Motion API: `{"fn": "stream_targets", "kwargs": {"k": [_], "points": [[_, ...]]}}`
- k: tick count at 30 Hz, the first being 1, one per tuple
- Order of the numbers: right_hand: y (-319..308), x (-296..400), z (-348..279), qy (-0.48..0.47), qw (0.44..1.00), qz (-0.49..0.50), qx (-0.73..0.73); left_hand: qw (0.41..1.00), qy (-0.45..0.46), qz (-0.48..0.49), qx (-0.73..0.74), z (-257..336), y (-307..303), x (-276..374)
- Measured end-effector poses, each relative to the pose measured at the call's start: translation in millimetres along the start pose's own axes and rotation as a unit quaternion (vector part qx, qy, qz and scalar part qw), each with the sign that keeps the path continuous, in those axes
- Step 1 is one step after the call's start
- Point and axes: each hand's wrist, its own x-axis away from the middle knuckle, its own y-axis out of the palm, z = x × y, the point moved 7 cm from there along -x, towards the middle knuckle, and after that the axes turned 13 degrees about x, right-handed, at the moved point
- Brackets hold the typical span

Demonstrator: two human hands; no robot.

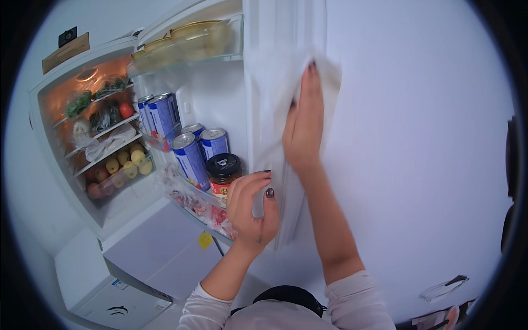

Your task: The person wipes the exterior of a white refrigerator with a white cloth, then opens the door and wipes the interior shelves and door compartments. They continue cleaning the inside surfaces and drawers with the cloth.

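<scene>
The refrigerator door (212, 90) stands open before me, with its shelves facing left. My right hand (307, 119), fingers stretched out, presses a thin white cloth or tissue (331, 82) against the edge of the door (284, 24). The cloth is partly blurred. Lower down, my left hand (249, 210) is beside that edge, with fingers curved and thumb apart; nothing shows in it. Whether its fingertips touch the door I cannot tell. Just behind its fingers is a jar with a black lid (224, 165) on a door shelf.
Blue cans (190, 161) crowd the door shelves, above bagged pinkish food (206, 212). Gold-coloured containers (194, 31) fill the top shelf. Inside the refrigerator are bagged greens (78, 104), a tomato (126, 110) and a fruit drawer (123, 181). A white cabinet-like appliance (111, 301) stands lower left.
</scene>
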Motion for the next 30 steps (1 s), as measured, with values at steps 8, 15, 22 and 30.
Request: {"fn": "stream_targets", "kwargs": {"k": [8, 15, 22, 30], "points": [[-33.0, 220.6, -3.1, 0.109, 0.992, -0.067, 0.01, 0.996, -0.076, 0.007, 0.04, -7.7, -11.1, 20.1], [0.3, 60.8, 2.3, 0.031, 0.999, 0.007, -0.023, 0.996, -0.09, -0.002, 0.007, -15.0, -38.2, 40.3], [18.8, -131.0, 22.3, 0.022, 0.992, 0.009, -0.125, 0.989, -0.138, 0.006, 0.053, -22.9, -34.7, 48.3], [13.3, 9.2, 13.8, -0.058, 0.998, 0.029, 0.028, 0.988, -0.151, -0.011, 0.04, -43.5, -61.4, 74.6]]}}
